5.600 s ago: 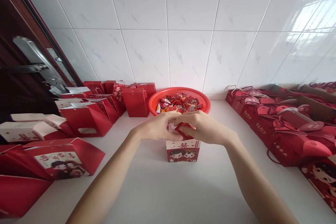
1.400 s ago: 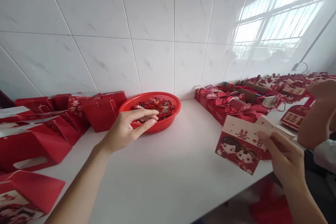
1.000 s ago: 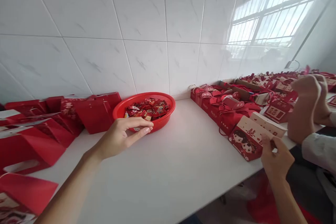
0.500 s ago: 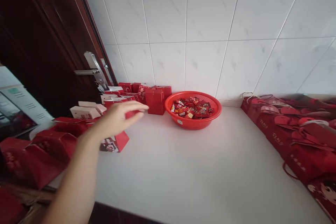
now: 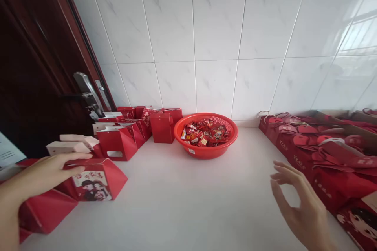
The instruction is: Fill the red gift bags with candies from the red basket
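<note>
Well left of the red basket (image 5: pixel 209 153) and nearer the camera, a sloped red box (image 5: pixel 48 210) stands on the tabletop (image 5: pixel 182 208). Above it, the left hand (image 5: pixel 60 166) is positioned at the top edge of the photo-printed box (image 5: pixel 93 188), thumb toward the camera; whether the hand grips the box cannot be determined. The photo-printed box is left of the basket and nearer the camera, with a picture panel on its front. Behind it are white-topped boxes (image 5: pixel 69 147). Closer to the basket is a windowed box (image 5: pixel 122 143), with an oval cutout low in its front. A tall red box (image 5: pixel 161 128) stands upright just beside the basket, on its left. The basket, with perforated upper walls, contains a heap of small wrapped packets (image 5: pixel 203 135). Right of the basket and nearer the camera, the right hand (image 5: pixel 304 206) has its thumb and fingers spread apart. Farther right of the basket is a row of corded red bags (image 5: pixel 297 157); their contents are hidden.
</note>
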A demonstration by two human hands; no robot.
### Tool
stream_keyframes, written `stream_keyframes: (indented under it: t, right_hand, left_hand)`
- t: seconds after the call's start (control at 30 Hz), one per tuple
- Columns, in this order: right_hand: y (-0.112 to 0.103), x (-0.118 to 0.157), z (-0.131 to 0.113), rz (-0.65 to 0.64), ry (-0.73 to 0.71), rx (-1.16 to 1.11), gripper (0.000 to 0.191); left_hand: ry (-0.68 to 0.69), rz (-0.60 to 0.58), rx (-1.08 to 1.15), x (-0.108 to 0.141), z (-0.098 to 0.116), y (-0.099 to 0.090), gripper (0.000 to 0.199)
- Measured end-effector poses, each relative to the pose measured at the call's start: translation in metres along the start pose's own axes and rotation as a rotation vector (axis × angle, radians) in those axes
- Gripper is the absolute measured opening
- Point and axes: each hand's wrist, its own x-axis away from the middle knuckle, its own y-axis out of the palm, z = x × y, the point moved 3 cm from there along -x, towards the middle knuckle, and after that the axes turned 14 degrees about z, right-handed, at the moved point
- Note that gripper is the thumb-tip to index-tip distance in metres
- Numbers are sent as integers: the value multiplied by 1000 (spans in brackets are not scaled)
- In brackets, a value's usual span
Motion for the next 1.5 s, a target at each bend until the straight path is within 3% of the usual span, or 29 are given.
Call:
stream_keyframes:
  t: [0.13,0.27,0.3,0.4,0.53,0.7,0.77,0.83,0.93,1.03,1.13,1.27,1.37,1.43,1.5]
  right_hand:
    - [12,15,5,-68,28,1,20]
    - [22,27,8,-144,91,-42,19]
    - [25,30,9,-170,110,-57,19]
    - [34,38,8,-259,176,-123,19]
    - [47,48,1,-406,276,-219,26]
    - [77,46,-14,-626,386,-364,48]
    - [93,41,-17,-693,457,-439,61]
    - [108,37,-20,-742,520,-506,60]
    - [126,38,-23,-781,557,-535,45]
    - [138,48,-24,-814,605,-555,44]
    - [142,56,-25,-818,621,-592,46]
    - [133,39,-22,-694,490,-647,53]
    - [129,5,-7,-515,485,-556,38]
    - [135,-24,7,-403,491,-444,31]
    - [153,-52,21,-391,446,-329,21]
  left_hand:
    - [-48,-51,76,-1,37,-8,50]
    - [-51,-36,181,1,106,-23,45]
    - [-35,-78,235,1,126,-24,45]
    - [110,-92,487,-1,186,-25,41]
    - [416,-97,710,-1,256,-18,40]
    - [659,-148,872,12,317,-8,34]
    - [685,-171,928,17,329,-7,31]
    - [660,-224,989,21,334,-4,28]
    - [551,-426,1081,23,333,5,24]
    - [454,-647,1137,23,328,19,25]
    - [399,-740,1211,18,324,33,28]
    - [405,-750,1272,11,320,41,42]
    - [422,-696,1303,2,318,41,50]
    - [409,-635,1332,-9,318,44,54]
    - [379,-556,1324,-23,320,52,53]
